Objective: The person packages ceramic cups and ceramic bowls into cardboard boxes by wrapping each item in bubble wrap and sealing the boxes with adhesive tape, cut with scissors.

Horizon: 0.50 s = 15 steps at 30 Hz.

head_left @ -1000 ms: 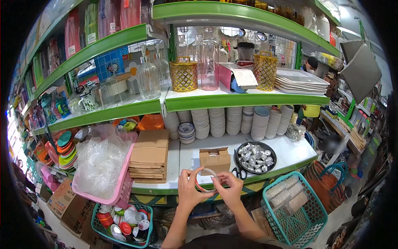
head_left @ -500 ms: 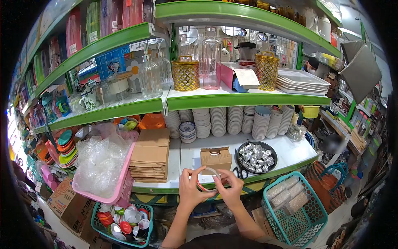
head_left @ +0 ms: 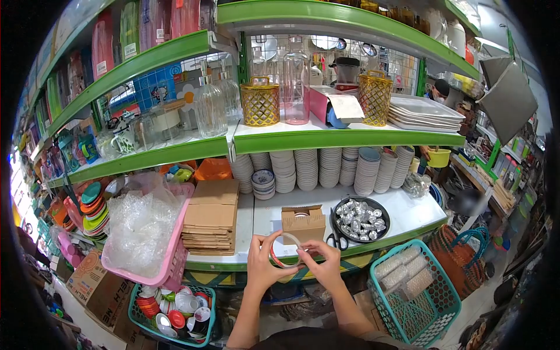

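In the middle front, a thin ring that looks like a roll of tape (head_left: 274, 256), pale with a red inner side, is held upright between my two hands. My left hand (head_left: 263, 263) grips its left side between thumb and fingers. At its right edge, my right hand (head_left: 324, 261) has thumb and fingertips pinched on the ring. Just behind the ring, an open cardboard box (head_left: 308, 224) stands on the white shelf, with something round and white inside. Black-handled scissors (head_left: 336, 239) lie to the right of the box.
A black pan (head_left: 385, 229) of foil-like silver pieces sits by the scissors. Folded cardboard (head_left: 211, 210) is stacked left, beside a pink basket (head_left: 178, 256) of bubble wrap. Teal baskets (head_left: 449, 300) flank me below. Stacked white bowls (head_left: 307, 170) line the back. A co-worker (head_left: 438, 93) is behind the shelves.
My hands and the ring have shifted slightly left, and my right fingers have moved along its edge. At the far right, another person's hand has appeared at the yellow container.
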Each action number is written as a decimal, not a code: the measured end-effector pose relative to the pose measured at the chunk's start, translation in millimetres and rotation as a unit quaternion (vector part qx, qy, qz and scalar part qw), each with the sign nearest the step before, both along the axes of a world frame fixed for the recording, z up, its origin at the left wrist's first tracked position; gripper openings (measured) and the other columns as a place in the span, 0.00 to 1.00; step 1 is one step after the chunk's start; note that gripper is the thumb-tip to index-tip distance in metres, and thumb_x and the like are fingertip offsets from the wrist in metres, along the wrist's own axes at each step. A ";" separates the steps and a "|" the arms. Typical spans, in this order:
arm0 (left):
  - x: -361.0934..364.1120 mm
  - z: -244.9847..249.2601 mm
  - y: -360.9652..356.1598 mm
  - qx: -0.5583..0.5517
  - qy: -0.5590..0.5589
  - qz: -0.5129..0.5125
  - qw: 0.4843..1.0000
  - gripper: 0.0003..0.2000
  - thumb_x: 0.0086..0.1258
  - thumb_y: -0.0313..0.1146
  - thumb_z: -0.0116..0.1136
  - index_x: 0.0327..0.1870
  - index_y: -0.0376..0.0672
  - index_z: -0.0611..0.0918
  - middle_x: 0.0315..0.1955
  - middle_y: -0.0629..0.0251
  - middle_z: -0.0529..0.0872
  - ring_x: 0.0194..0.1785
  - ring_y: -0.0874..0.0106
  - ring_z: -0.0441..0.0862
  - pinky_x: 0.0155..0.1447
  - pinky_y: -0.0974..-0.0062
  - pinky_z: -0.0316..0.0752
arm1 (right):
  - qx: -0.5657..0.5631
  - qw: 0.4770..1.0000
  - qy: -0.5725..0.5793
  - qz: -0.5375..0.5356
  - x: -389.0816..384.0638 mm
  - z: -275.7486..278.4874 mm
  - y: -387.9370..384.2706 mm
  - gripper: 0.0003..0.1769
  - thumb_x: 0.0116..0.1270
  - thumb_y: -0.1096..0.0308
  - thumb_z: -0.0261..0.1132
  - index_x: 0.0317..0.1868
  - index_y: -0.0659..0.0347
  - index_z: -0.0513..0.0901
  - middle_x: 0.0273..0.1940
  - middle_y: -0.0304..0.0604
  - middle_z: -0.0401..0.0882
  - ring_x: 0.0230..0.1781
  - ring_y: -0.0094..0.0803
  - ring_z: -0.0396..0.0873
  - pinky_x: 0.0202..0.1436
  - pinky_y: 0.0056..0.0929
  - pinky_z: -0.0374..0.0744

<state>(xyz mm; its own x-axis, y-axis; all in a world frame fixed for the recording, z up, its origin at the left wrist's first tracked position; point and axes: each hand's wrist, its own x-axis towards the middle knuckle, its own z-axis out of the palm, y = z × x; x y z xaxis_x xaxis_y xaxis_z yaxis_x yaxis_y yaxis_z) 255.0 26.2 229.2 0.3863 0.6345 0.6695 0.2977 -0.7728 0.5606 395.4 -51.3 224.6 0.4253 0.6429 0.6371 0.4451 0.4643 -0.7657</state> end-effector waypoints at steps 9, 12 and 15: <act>-5.9 3.2 2.1 -0.073 0.072 -0.073 0.992 0.45 0.29 0.46 0.82 0.58 0.46 0.76 0.39 0.61 0.71 0.44 0.64 0.74 0.49 0.68 0.73 | -0.127 0.949 0.186 0.221 28.2 -16.8 1.1 0.07 0.64 0.75 0.65 0.42 0.64 0.78 0.38 0.34 0.80 0.33 0.20 0.78 0.37 0.18 0.78; -4.9 -2.3 4.9 -0.056 0.062 -0.093 0.992 0.44 0.31 0.49 0.81 0.59 0.49 0.78 0.36 0.64 0.67 0.41 0.66 0.73 0.46 0.70 0.72 | -0.119 0.945 0.187 0.241 31.6 -18.0 1.7 0.06 0.65 0.76 0.65 0.41 0.65 0.78 0.40 0.35 0.78 0.36 0.20 0.78 0.39 0.19 0.78; -4.2 -2.6 4.1 -0.060 0.057 -0.101 0.991 0.44 0.31 0.49 0.81 0.58 0.48 0.78 0.36 0.63 0.67 0.40 0.66 0.72 0.46 0.69 0.72 | -0.105 0.944 0.178 0.259 35.2 -22.1 3.6 0.05 0.65 0.77 0.63 0.41 0.65 0.77 0.41 0.36 0.75 0.38 0.21 0.77 0.40 0.20 0.78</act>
<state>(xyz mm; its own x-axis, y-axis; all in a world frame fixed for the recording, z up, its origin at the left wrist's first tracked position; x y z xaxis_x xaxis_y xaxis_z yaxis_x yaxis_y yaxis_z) 250.7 30.3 226.5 0.5823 0.6088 0.5388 0.2113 -0.7533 0.6228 430.6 -47.8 202.5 0.1825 0.9193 0.3486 -0.1020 0.3704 -0.9233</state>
